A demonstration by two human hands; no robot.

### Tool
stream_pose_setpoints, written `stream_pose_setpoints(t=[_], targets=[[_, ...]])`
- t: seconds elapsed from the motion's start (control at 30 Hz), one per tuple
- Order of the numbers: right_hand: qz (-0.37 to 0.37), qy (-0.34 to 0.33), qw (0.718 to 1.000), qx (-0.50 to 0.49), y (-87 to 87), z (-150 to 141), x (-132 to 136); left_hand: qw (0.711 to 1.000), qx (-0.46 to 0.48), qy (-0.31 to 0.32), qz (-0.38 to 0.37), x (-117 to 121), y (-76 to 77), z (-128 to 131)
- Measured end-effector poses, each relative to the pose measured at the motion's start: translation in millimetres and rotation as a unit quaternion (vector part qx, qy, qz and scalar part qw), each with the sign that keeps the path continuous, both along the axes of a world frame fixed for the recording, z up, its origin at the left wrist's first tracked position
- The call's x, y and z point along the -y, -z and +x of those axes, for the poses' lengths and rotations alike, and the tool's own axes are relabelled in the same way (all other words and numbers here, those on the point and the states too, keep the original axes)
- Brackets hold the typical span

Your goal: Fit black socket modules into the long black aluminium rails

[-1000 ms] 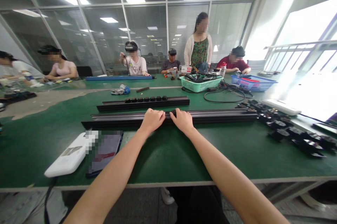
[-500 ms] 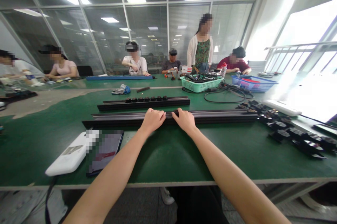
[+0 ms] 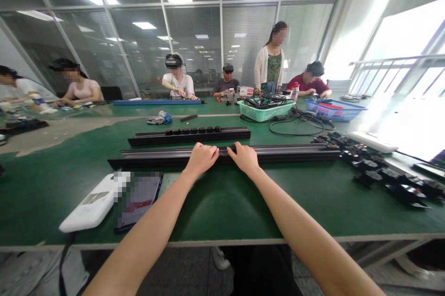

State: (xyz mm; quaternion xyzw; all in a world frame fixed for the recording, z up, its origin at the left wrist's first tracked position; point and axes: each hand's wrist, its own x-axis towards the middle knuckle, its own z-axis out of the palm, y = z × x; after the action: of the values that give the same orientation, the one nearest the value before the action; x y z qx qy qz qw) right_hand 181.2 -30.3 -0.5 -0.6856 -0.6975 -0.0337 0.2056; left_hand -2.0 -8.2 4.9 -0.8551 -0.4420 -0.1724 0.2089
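A long black rail point(image 3: 295, 153) lies across the green table in front of me, with a channel along its top. My left hand point(image 3: 202, 159) is closed over the rail near its middle, fingers curled onto the top. Just to the right, my right hand point(image 3: 245, 157) is closed at the rail too, thumb and fingers around a small black part point(image 3: 232, 148) at the channel. Both hands' fingertips are partly hidden. Behind lies a shorter black rail point(image 3: 229, 136), which carries several small black parts point(image 3: 193, 131) in a row.
A white power bank-like device point(image 3: 92, 205) and a dark phone point(image 3: 141, 201) lie at the near left. Several loose black parts point(image 3: 370, 177) are heaped at right. Farther back are a green basket point(image 3: 267, 112), a blue basket point(image 3: 347, 112), a cable point(image 3: 295, 134) and a glove point(image 3: 160, 118). Co-workers sit across.
My hands and the rail stay practically in place. At the back, the standing person has shifted slightly right, and the co-worker at the blue bar has lowered a hand towards it.
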Motion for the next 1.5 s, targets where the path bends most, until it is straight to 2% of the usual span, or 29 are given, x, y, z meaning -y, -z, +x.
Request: stream_pose_setpoints(t=[0.5,1.5], targets=[[-0.015,0.01,1.0,0.0,-1.4,3,1,1.0,-0.01,-0.016,-0.001,-3,1.7,0],[-0.025,0.037,0.998,-0.036,-1.7,10,1,1.0,0.001,-0.01,0.003,-3,1.5,0]])
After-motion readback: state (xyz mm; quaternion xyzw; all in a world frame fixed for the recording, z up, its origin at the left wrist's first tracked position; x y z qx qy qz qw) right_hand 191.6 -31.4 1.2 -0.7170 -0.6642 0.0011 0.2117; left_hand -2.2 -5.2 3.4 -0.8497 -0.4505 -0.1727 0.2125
